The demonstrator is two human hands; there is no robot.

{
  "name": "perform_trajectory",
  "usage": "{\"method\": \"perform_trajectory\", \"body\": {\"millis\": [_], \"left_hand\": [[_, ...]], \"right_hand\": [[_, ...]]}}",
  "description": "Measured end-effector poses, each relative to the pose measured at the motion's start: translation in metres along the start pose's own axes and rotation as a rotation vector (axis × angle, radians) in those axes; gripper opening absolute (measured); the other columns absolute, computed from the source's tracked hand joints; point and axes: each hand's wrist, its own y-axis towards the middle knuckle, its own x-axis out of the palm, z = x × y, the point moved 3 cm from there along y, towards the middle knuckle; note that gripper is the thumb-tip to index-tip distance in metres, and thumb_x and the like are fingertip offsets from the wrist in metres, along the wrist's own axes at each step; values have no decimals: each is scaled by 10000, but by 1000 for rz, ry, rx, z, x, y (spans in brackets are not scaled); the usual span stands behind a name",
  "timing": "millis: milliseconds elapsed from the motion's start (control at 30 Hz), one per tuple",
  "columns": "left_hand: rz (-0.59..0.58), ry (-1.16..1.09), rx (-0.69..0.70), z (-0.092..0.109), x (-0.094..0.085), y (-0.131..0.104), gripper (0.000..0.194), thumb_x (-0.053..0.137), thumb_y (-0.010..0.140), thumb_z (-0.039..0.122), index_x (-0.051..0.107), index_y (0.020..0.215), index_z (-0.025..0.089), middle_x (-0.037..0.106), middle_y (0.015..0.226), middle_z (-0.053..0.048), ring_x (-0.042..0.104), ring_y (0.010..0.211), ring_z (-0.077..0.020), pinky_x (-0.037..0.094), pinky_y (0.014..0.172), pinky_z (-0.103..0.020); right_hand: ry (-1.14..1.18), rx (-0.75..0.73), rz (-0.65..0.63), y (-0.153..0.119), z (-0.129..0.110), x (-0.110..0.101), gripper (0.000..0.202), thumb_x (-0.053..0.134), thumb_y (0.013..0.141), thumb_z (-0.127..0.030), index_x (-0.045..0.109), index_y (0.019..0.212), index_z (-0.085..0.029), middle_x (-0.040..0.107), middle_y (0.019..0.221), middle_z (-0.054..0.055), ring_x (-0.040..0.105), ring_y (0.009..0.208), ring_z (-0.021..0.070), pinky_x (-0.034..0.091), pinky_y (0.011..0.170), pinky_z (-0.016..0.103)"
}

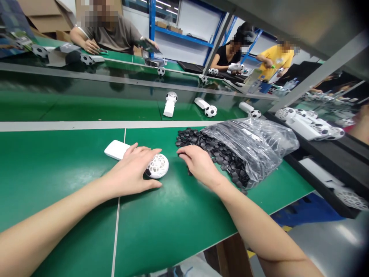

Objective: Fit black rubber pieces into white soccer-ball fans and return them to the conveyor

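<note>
Writing: I can read no brand, label or lettering on anything in front of me.
Left hand: my left hand (135, 169) lies palm down, fingers spread and relaxed, draped over the white fan (138, 159), not clamped round it.
White fan: it lies flat on the green table (57, 173), just left of centre; a plain white handle points to 10 o'clock, and its round head, at 4 o'clock from the handle, has a white grille of open hexagon cells with no black pieces in it.
Right hand: my right hand (198, 163) rests at 3 o'clock from the fan head, fingers loosely together and curled down, tips touching the near edge of the black hexagon pieces (201, 144); I cannot tell whether a piece is pinched.
Black pieces: small, flat, dark, spilling toward 9 o'clock from the clear plastic bag (259, 144).
Belt: at 12 o'clock, finished fans (170, 104) with soccer-ball heads lie on the conveyor (86, 104).
Far side: other people sit working.
</note>
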Motion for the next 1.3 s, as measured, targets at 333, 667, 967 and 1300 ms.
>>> {"method": "perform_trajectory", "body": {"millis": [333,667,967,1300], "left_hand": [[64,-58,-39,4,0,1,743,539,672,684,471,1216,183,556,1196,-101,454,1138,-278,166,1063,-527],[90,-78,-78,11,-4,3,484,538,727,459,530,1120,177,618,1056,-65,506,1042,-263,205,1050,-504],[200,-66,78,-8,15,0,502,542,734,567,507,1157,298,616,1085,-54,510,1043,-327,353,924,-517],[374,-47,104,-16,31,-2,493,540,744,503,477,1195,314,566,1207,-34,414,1206,-330,190,1060,-566]], "right_hand": [[632,-117,-36,-11,-28,19,58,693,749,-159,666,775,-204,507,917,14,508,979,158,380,940,341],[936,-11,-179,-6,-23,35,446,618,791,-212,419,1190,-208,486,1251,83,489,1143,180,417,968,351],[668,46,-95,2,-18,30,351,622,808,-311,505,1121,-202,602,1063,31,588,948,145,500,800,264],[-388,62,-31,16,21,23,194,504,895,-250,611,1056,-251,598,968,36,479,897,214,414,738,332]]}}
